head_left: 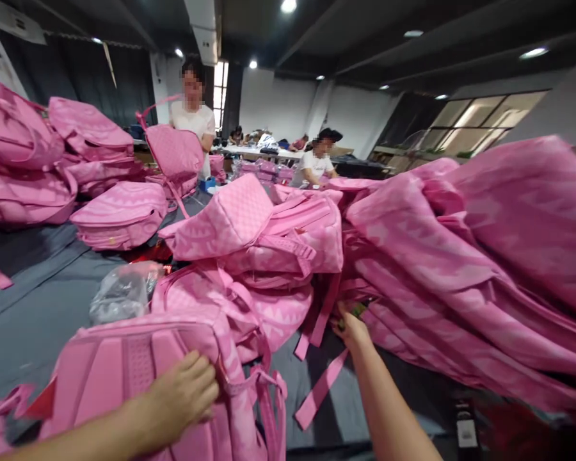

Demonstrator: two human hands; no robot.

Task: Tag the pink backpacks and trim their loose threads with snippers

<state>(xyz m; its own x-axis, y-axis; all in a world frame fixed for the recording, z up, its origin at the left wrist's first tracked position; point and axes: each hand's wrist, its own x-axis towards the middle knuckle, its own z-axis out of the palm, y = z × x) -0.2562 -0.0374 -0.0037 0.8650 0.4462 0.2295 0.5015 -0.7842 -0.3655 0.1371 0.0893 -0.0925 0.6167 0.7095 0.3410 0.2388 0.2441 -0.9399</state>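
Note:
My left hand (182,394) rests on the padded back of a pink backpack (125,371) lying nearest me, with its fingers curled onto the bag's top edge. My right hand (349,328) reaches forward under the big stack of pink backpacks (461,269) on the right. Its fingers are closed around a small green thing (358,310) that I cannot make out. More pink backpacks (269,237) are piled in the middle between my two hands.
A crumpled clear plastic bag (120,294) lies on the grey table (33,314). Pink backpacks (52,153) are stacked at the left. One person stands holding a pink backpack (175,153) at the far side; another sits further back.

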